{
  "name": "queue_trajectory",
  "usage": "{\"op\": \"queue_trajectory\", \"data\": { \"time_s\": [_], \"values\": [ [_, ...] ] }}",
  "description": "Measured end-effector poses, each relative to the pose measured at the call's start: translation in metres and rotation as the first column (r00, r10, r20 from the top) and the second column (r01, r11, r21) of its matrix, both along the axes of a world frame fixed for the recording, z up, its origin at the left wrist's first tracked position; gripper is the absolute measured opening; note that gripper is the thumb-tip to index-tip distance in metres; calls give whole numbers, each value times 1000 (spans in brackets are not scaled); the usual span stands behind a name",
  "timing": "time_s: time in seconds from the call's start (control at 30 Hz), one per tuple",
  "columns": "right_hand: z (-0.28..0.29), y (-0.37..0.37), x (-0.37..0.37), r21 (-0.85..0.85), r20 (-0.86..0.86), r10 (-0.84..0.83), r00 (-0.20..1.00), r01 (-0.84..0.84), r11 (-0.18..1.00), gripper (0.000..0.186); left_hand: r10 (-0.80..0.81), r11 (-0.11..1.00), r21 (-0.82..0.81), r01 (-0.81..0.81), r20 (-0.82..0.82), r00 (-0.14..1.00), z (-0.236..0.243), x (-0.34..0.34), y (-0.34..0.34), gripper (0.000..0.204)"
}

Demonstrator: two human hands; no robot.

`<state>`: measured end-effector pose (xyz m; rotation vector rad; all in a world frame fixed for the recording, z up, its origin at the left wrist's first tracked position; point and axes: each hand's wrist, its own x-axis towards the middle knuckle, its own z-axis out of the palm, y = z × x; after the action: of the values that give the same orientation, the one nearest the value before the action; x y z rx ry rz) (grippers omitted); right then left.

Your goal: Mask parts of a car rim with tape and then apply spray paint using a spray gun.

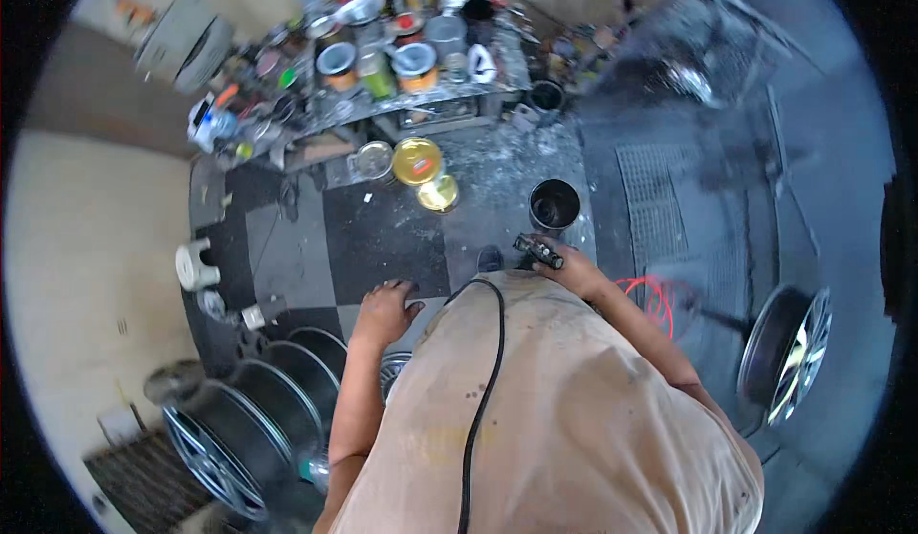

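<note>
My right hand point(565, 264) grips a dark, spray-gun-like tool point(538, 251) at the centre right, just below a black bucket point(554, 204) on the paint-spattered floor. My left hand point(389, 312) hangs at the centre left with its fingers apart, holding nothing. A black cord point(495, 367) runs down over my pale shirt. Beyond my hands, two gold lids or cans point(416, 158) sit beside a clear container point(373, 159).
A cluttered bench point(335, 108) of cans and cups runs along the back wall. A white stool point(197, 263) stands left. Several wheel rims point(232, 421) lie lower left, and another rim point(782, 352) is at right, near a red hose point(658, 303).
</note>
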<state>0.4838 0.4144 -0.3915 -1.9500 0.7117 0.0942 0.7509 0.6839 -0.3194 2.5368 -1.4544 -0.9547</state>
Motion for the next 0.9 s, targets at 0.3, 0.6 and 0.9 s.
{"op": "queue_trajectory", "data": {
  "time_s": [0.3, 0.6, 0.9],
  "values": [
    [48, -10, 136, -31, -254, 300, 920, -317, 948, 57, 267, 953, -66, -297, -287, 920, -54, -28, 29, 39],
    [1, -55, 232, 244, -121, 379, 917, -343, 907, 61, 244, 967, 130, -218, -249, 937, -39, 86, 0, 40],
    [-3, -110, 293, 42, -305, 200, 931, -197, 979, 58, 229, 973, 5, -232, -179, 957, -9, 224, -75, 43]
  ]
}}
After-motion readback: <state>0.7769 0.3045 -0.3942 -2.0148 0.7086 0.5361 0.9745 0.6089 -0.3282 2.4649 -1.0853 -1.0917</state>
